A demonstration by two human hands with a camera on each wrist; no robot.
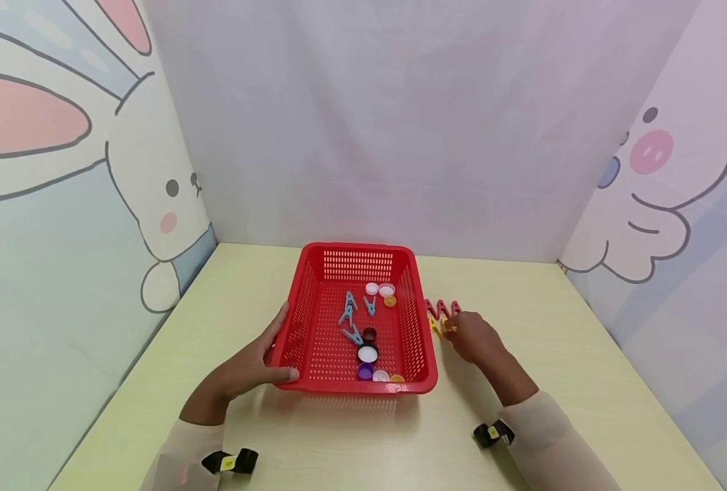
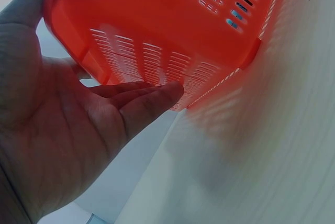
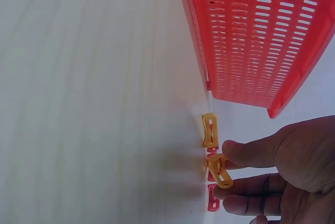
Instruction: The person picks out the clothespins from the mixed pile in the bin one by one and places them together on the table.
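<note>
A red plastic basket stands in the middle of the table. My left hand grips its left side, thumb over the rim, with the other fingers along the outer wall. To the right of the basket, my right hand pinches a yellow clothespin between thumb and fingers. Another yellow clothespin lies beside it, nearer the basket. Just behind these, red clothespins form a row, partly hidden by the hand in the right wrist view.
Inside the basket lie several blue clothespins and bottle caps, among them a purple cap, a black-rimmed white cap and an orange cap. Walls with cartoon rabbits flank the pale table; a plain wall stands behind.
</note>
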